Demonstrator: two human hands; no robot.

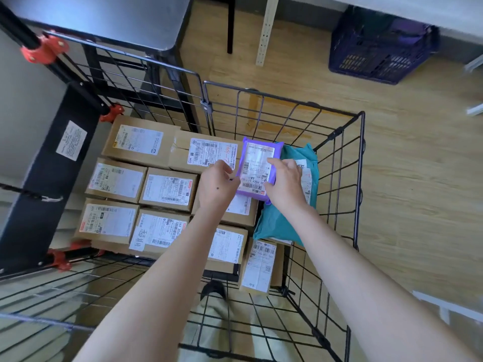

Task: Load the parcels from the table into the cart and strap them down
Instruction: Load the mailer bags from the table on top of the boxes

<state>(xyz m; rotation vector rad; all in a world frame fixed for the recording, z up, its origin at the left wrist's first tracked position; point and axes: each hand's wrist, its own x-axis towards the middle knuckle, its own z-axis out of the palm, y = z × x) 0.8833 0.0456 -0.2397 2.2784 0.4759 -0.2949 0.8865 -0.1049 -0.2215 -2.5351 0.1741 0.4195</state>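
Observation:
Both my hands reach down into the black wire cart (337, 137). A purple parcel (257, 163) with a white shipping label sits between them, over a teal mailer bag (282, 220). My right hand (285, 182) grips the purple parcel's right side, thumb across the label. My left hand (215, 185) touches its left edge with curled fingers. Several brown cardboard boxes (167, 189) with white labels fill the cart's floor in rows to the left.
A grey table (109, 19) stands beyond the cart at top left. A dark blue plastic crate (379, 48) sits on the wooden floor at top right. Red clamps (43, 50) hold the cart's black frame on the left. My shoe (213, 288) shows below the cart.

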